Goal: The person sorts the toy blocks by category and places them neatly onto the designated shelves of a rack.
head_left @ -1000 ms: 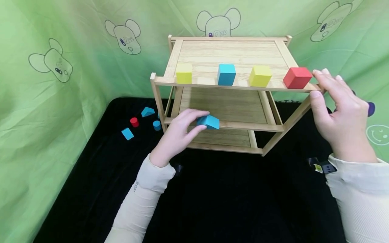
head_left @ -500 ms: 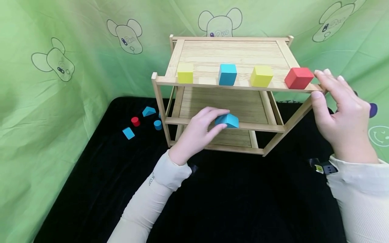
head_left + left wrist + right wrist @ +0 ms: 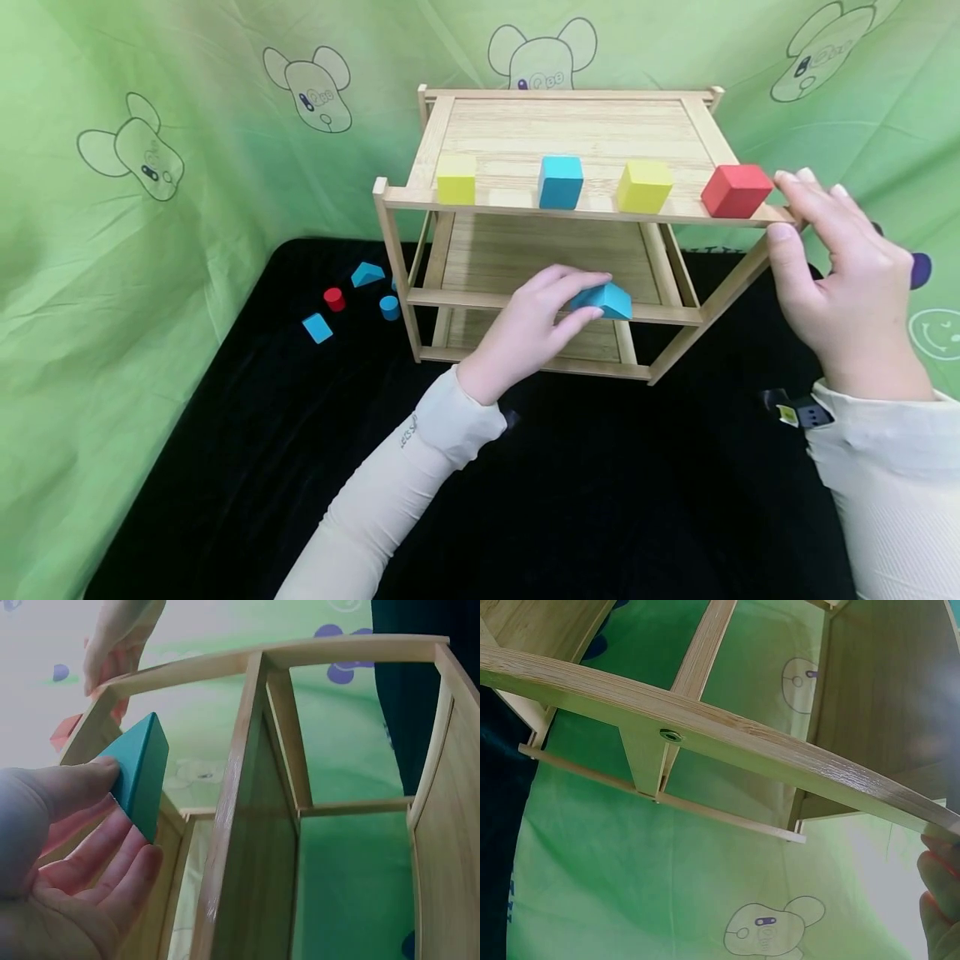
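My left hand pinches a blue triangular block between thumb and fingers, in front of the middle tier of a wooden shelf. In the left wrist view the same triangular block is held apart from the shelf's rails, its tip pointing up. At the shelf's top right front corner, my right hand holds the frame between thumb and fingers. Right beside those fingers sits a red cube. Along the top front edge stand a yellow cube, a blue cube and another yellow cube.
On the black cloth left of the shelf lie a blue triangular block, a red cylinder, a blue cylinder and a blue rectangular block. Another blue piece is partly hidden by the shelf's left post. A green curtain hangs behind.
My left hand has carried the blue triangular block rightward along the front of the middle tier. The right hand stays at the shelf corner, and the cubes on top keep their places.
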Tool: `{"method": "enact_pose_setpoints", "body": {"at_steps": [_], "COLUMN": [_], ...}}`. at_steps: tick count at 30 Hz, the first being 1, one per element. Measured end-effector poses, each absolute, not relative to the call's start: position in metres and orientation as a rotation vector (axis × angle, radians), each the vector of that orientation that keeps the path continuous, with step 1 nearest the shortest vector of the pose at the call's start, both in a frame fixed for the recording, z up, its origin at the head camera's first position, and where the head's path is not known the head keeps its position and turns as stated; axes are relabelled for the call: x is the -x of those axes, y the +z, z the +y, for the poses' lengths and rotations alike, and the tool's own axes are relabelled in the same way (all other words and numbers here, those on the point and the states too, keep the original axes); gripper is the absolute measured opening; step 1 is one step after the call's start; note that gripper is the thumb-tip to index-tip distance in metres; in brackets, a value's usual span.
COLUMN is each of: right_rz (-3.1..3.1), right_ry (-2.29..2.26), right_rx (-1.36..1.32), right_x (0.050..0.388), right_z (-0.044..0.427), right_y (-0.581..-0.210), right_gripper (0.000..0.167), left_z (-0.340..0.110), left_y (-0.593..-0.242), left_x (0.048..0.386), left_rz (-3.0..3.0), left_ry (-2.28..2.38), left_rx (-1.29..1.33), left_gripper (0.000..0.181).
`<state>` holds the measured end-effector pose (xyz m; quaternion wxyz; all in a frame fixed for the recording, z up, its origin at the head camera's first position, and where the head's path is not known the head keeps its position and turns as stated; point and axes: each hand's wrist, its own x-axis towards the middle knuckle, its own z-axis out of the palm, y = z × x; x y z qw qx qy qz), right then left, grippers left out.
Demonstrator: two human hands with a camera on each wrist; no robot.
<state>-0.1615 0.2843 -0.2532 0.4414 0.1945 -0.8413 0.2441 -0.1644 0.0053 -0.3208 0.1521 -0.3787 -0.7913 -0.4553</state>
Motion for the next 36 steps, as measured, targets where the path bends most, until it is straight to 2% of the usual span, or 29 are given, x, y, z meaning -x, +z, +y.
{"method": "enact_pose_setpoints", "body": {"at_steps": [36], "right_rz": [-2.048], "right_ry": [0.646], "right_rx": [-0.474], "right_x": [0.162], "right_z": [0.283], "right_y": [-0.256], "right_gripper": [0.042], "left_z": [0.064], "left_y": [-0.323], "left_x": [0.177], "left_rz": [-2.44], "left_ry": [-1.043], "left_rx": [1.144], "left_gripper": [0.039]}}
